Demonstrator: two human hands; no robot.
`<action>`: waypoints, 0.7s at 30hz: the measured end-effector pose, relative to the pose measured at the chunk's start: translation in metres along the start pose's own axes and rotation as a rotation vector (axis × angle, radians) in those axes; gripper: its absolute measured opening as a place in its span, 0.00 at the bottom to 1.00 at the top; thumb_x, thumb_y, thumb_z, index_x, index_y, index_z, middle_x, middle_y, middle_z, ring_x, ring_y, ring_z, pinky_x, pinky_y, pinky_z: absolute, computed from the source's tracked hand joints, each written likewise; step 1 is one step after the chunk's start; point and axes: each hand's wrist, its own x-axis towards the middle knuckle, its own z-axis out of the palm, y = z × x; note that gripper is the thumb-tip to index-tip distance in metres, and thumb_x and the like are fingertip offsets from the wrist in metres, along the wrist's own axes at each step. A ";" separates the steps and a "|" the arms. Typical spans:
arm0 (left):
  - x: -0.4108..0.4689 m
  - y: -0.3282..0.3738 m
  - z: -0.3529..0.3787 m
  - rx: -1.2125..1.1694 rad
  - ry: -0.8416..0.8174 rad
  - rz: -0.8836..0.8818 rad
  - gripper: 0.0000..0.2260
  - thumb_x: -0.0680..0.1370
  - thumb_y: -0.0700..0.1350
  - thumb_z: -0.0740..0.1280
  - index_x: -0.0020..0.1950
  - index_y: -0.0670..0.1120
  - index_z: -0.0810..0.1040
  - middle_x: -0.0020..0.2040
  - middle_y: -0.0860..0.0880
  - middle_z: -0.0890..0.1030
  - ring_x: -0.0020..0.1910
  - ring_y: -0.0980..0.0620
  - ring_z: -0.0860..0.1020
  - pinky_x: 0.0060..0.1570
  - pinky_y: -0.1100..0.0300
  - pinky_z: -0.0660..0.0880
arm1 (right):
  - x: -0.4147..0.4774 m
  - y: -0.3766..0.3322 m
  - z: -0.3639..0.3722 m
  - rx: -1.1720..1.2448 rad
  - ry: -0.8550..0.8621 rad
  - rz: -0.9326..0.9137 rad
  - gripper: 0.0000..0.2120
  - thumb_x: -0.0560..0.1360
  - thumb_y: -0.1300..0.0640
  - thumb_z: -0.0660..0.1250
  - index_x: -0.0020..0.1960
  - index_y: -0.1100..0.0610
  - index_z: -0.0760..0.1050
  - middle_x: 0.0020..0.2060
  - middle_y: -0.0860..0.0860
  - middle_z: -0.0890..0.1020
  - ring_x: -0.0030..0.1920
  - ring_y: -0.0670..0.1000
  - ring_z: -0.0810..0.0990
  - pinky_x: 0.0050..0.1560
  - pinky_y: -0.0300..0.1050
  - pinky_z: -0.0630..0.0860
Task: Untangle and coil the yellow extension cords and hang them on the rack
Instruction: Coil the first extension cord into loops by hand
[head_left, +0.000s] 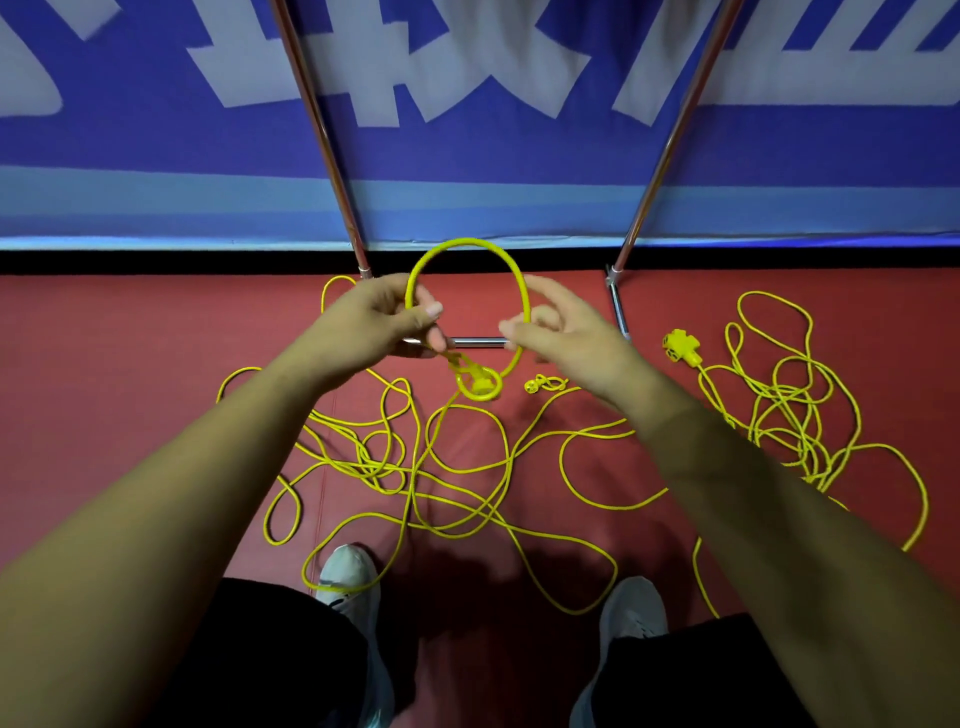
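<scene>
Holds one near-circular cord loop (467, 241) of smooth, round-section yellow cable raised between two grips. Pinches the loop's left side in the left hand (384, 319), thumb pressed onto fingertips. Closes thumb and curled fingers of the right hand (566, 335) on the loop's right side, with the contact there smeared by motion blur. Just below the left grip: one moulded yellow plug (480, 385), blurred, inside a smaller ring of the same cable. Below both grips, on the matt red mat (130, 389): one loose floor tangle (382, 470) of thin overlapping curves. Right of the right grip: a second tangle (800, 431) ending in one blocky socket head (681, 349). Just below the right grip: one small yellow fitting (545, 384), too small to identify. Beyond the grips: two polished metal rack uprights (322, 130), tops cut off, and one base bar (478, 342) partly hidden by the hands.
</scene>
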 end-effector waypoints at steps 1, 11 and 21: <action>0.001 0.001 0.000 -0.001 0.005 -0.013 0.04 0.82 0.39 0.63 0.48 0.41 0.73 0.40 0.42 0.82 0.40 0.51 0.83 0.38 0.64 0.78 | 0.000 -0.002 0.003 0.020 0.031 -0.053 0.15 0.76 0.54 0.71 0.60 0.50 0.71 0.40 0.55 0.80 0.40 0.49 0.79 0.42 0.42 0.72; 0.010 -0.004 -0.014 -0.480 0.289 -0.252 0.08 0.80 0.34 0.57 0.49 0.41 0.75 0.45 0.38 0.81 0.45 0.43 0.85 0.43 0.56 0.82 | -0.008 -0.002 -0.013 0.001 -0.323 0.088 0.07 0.75 0.59 0.71 0.38 0.58 0.77 0.30 0.54 0.78 0.30 0.50 0.76 0.34 0.43 0.68; 0.008 0.005 0.011 -0.723 0.236 -0.401 0.14 0.85 0.38 0.52 0.44 0.37 0.71 0.36 0.43 0.76 0.22 0.54 0.71 0.26 0.65 0.67 | -0.013 0.007 0.002 0.129 -0.460 0.353 0.23 0.74 0.48 0.69 0.64 0.59 0.75 0.55 0.57 0.84 0.55 0.54 0.83 0.64 0.51 0.74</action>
